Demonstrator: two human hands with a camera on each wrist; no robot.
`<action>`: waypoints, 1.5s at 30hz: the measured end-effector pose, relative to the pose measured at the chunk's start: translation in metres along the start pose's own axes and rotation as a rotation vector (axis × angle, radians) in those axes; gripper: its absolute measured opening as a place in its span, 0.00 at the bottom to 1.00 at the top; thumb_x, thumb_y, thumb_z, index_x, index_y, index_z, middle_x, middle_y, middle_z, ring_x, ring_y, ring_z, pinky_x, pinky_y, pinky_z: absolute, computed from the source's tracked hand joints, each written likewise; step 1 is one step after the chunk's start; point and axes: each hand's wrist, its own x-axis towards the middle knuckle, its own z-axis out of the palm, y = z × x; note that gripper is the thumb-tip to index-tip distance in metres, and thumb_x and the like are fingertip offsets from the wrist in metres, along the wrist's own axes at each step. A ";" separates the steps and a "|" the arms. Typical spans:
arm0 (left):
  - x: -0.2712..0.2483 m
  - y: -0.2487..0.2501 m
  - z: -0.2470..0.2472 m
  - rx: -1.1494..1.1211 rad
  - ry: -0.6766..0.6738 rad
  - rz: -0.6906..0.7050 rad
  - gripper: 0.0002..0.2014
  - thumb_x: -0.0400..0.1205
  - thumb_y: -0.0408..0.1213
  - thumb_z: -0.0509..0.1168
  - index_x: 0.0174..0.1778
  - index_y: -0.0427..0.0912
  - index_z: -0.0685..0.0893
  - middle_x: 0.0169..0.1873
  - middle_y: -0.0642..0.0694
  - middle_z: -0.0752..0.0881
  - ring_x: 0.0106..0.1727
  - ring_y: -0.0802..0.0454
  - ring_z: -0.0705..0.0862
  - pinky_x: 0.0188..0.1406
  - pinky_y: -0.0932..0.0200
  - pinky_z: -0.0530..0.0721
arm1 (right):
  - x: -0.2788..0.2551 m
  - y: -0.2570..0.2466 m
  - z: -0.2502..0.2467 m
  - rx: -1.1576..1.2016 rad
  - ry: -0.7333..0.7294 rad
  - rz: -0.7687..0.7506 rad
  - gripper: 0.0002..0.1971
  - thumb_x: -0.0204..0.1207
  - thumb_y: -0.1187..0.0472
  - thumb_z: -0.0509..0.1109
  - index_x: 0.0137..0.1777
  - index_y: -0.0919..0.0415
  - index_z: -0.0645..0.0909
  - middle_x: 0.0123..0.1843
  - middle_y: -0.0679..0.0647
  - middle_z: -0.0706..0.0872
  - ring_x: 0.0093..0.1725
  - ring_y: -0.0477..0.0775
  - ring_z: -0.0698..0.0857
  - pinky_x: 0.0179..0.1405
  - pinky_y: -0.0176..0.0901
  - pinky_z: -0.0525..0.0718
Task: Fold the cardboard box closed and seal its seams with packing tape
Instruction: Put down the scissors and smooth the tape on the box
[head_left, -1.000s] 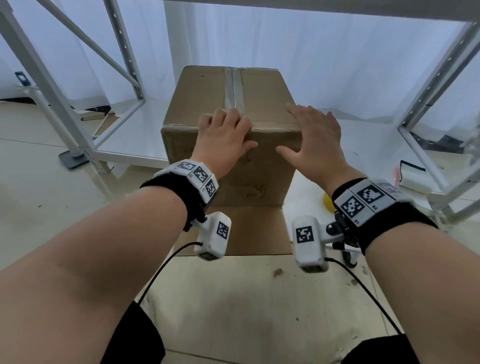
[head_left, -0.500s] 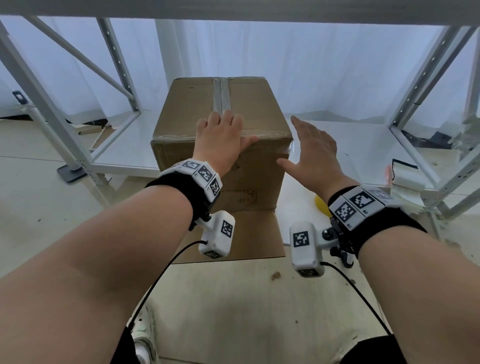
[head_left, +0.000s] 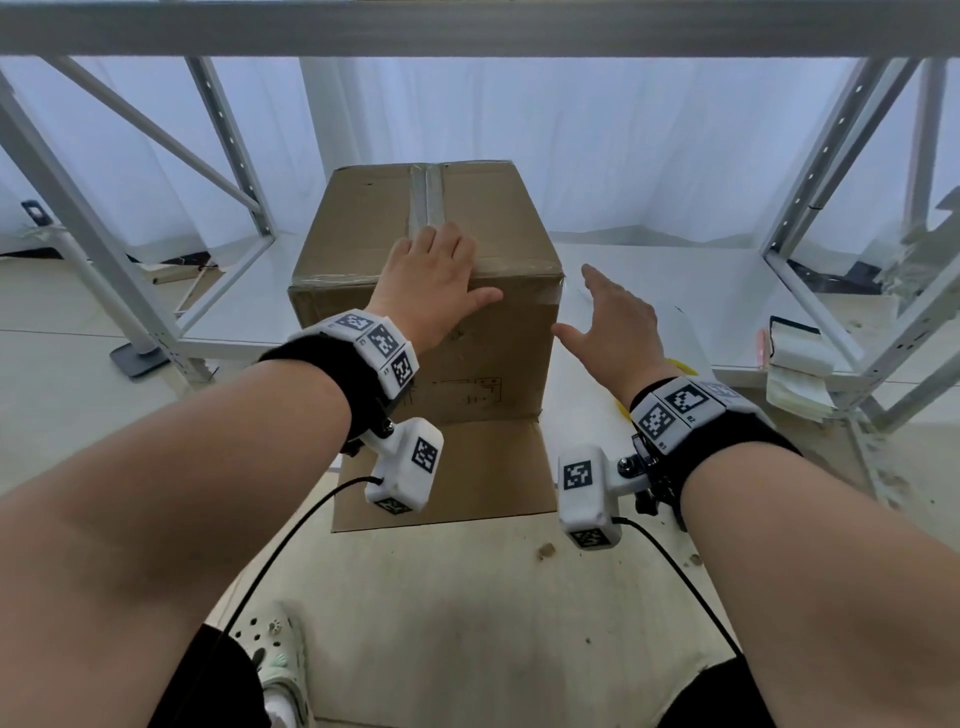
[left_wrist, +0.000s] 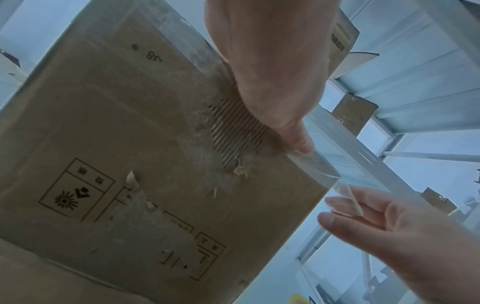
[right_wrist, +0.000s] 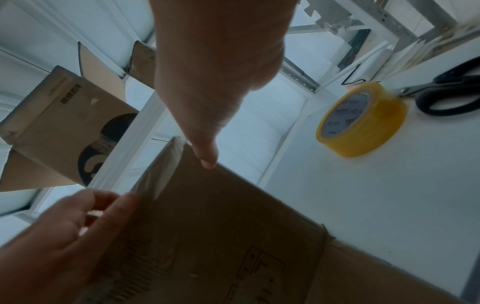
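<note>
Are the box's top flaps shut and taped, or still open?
Shut and taped: the cardboard box has flat top flaps, with a tape strip along the centre seam. The left hand rests on the front top edge.

White metal shelving in a bright, curtained room

White curtains (head_left: 597, 135) cover the far wall, daylight glowing through, light even and cool. Perforated white metal shelf frame (head_left: 124, 291) has uprights and diagonal braces left and right and a beam across the top. White shelf board (head_left: 675, 291) runs low between them. Pale floor (head_left: 57, 395), scuffed and speckled near. Dark foot plate (head_left: 136, 358) under the left post. Stacked papers (head_left: 795, 374) at right shelf edge. Other cardboard boxes (right_wrist: 67, 115) sit on shelving in the right wrist view.
</note>
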 end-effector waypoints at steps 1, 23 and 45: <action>0.001 0.000 0.000 -0.103 0.008 0.041 0.26 0.85 0.55 0.53 0.72 0.40 0.69 0.70 0.42 0.71 0.71 0.42 0.71 0.70 0.47 0.70 | 0.001 0.002 0.003 0.032 0.003 0.014 0.37 0.78 0.49 0.69 0.83 0.59 0.58 0.80 0.56 0.70 0.78 0.58 0.69 0.77 0.54 0.63; 0.024 0.019 0.014 -0.241 0.048 0.161 0.20 0.87 0.50 0.51 0.76 0.57 0.71 0.61 0.48 0.78 0.63 0.46 0.73 0.65 0.49 0.70 | 0.003 0.009 0.009 -0.191 0.200 -0.001 0.18 0.86 0.53 0.57 0.71 0.53 0.79 0.70 0.54 0.82 0.76 0.49 0.72 0.80 0.49 0.46; 0.025 0.020 0.017 -0.269 0.053 0.149 0.20 0.87 0.50 0.52 0.75 0.56 0.73 0.60 0.48 0.78 0.63 0.46 0.73 0.63 0.52 0.68 | 0.000 0.009 0.019 -0.004 0.072 -0.019 0.16 0.85 0.50 0.59 0.63 0.51 0.86 0.60 0.53 0.89 0.61 0.58 0.83 0.64 0.50 0.69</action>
